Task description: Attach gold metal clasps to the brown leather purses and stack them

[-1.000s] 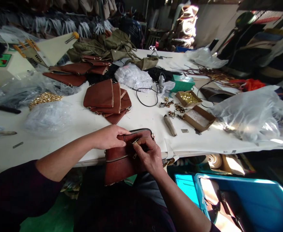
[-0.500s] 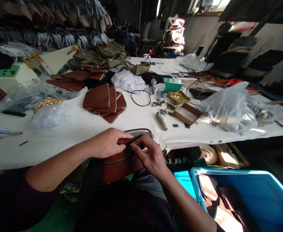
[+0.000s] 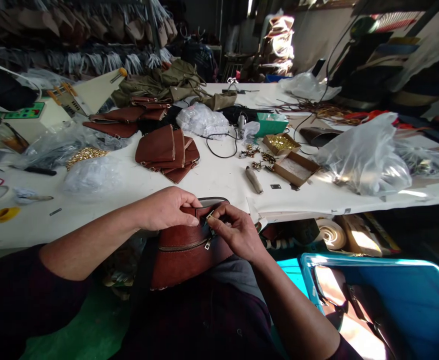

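A brown leather bag rests on my lap against the table's front edge, its curved brass zipper facing me. From the zipper hangs a small metal pull. My left hand grips the bag's upper edge, thumb outside and fingers partly hidden behind the leather. Between thumb and fingertips of my right hand is a small brass-coloured metal piece, held against the upper part of the bag. Its exact kind cannot be made out. A dark cord or strap arches behind the hands.
Brown leather pouches lie stacked beyond my hands. To their right are a knife-like handled tool, loose metal fittings and cardboard boxes. Plastic bags cover the right side. A blue bin stands below, right.
The bag has turned and tilted so more of its front and the zipper pull show. Both hands keep their hold; the right has shifted slightly. The camera view has moved a little.
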`<move>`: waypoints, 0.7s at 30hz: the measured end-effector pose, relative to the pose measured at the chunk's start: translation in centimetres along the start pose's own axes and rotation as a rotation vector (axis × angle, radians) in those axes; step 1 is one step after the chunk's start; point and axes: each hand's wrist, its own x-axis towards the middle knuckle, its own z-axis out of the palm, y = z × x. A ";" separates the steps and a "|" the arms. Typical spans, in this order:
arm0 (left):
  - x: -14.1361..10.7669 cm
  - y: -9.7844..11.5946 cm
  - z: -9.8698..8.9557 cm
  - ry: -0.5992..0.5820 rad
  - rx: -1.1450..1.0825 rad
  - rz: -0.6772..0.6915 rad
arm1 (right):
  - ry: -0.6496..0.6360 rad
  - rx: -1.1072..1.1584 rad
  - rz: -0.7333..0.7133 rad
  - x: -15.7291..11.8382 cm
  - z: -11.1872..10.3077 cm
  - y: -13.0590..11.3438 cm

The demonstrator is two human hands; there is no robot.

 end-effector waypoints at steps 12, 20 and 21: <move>-0.2 -0.5 1.7 0.104 0.060 0.032 | 0.056 -0.005 -0.024 -0.9 0.8 0.2; -0.2 -0.2 2.0 0.141 0.077 0.044 | 0.075 0.006 -0.024 -0.7 0.7 0.4; -0.1 -0.3 2.0 0.152 0.087 0.051 | 0.075 0.011 -0.022 -0.7 0.7 0.4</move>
